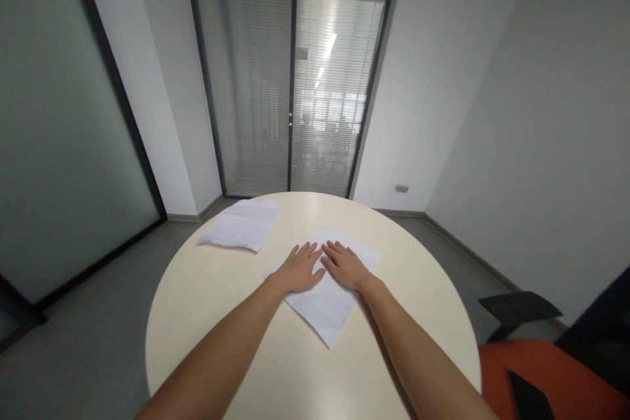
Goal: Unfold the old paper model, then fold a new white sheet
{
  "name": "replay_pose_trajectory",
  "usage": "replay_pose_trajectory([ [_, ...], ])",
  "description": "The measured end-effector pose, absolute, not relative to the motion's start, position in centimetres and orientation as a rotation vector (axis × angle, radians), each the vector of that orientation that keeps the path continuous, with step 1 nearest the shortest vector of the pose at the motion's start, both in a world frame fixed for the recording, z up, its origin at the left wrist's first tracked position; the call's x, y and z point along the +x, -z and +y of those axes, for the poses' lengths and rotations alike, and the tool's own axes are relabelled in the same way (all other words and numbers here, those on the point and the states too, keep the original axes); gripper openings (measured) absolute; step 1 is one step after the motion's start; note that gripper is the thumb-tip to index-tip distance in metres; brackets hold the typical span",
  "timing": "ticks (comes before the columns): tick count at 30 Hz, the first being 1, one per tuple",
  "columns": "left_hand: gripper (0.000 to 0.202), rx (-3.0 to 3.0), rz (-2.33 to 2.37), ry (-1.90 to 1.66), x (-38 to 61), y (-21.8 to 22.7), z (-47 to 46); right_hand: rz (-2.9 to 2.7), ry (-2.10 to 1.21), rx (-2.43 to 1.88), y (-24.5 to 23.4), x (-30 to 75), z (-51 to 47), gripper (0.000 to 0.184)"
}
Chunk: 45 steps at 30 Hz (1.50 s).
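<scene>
A white sheet of paper (327,305) lies turned like a diamond on the round cream table (207,289). My left hand (300,269) and my right hand (344,264) lie flat on the sheet side by side, fingers stretched out and pointing away from me, thumbs almost touching. Neither hand holds anything. A second white paper (241,225), creased and folded, rests at the table's far left, apart from both hands.
An orange chair with black armrests (541,367) stands at the right of the table. Glass doors with blinds (290,85) are straight ahead and a glass partition (59,125) is on the left. Grey floor surrounds the table.
</scene>
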<state>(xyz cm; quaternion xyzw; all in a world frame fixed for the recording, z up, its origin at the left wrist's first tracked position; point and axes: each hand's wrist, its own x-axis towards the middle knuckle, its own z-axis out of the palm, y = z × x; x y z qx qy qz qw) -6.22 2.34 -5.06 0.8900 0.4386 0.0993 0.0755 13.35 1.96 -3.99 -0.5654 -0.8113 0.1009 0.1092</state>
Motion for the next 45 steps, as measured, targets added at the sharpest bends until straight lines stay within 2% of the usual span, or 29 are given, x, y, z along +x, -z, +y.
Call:
replay_pose_trajectory([
  [5,0.063,2.691,1.255,-0.283,-6.7,5.2,2.4,-2.249,-0.24,-1.941,4.5,15.3,2.7,0.065],
  [8,0.062,2.702,1.22,-0.292,-6.8,5.0,2.4,-2.156,-0.171,-2.026,4.4,16.1,3.0,0.06],
  [11,0.061,2.732,1.132,-0.309,-6.7,4.7,2.2,-2.189,-0.113,-1.878,4.3,16.1,3.2,0.051],
  [15,0.062,2.778,0.997,-0.33,-6.5,4.1,2.0,-2.349,-0.302,-1.618,4.7,15.8,3.6,0.054],
  [22,0.062,2.759,1.01,-0.325,-6.3,4.0,1.9,-2.219,-0.199,-1.89,5.1,16.8,4.1,0.055],
  [27,0.061,2.702,1.264,-0.344,-6.2,4.6,2.2,-2.178,-0.101,-1.795,4.5,16.6,3.7,0.051],
  [33,0.061,2.52,1.767,-0.373,-6.2,5.2,3.4,-2.43,-0.363,-1.448,3.8,14.0,2.4,0.071],
  [40,0.059,2.438,1.846,-0.418,-6.4,5.5,3.8,-2.468,-0.44,-1.747,3.2,13.5,1.6,0.094],
  [45,0.057,2.52,1.78,-0.494,-7.1,5.0,3.5,-2.377,-0.382,-1.917,3.4,14.7,1.9,0.097],
])
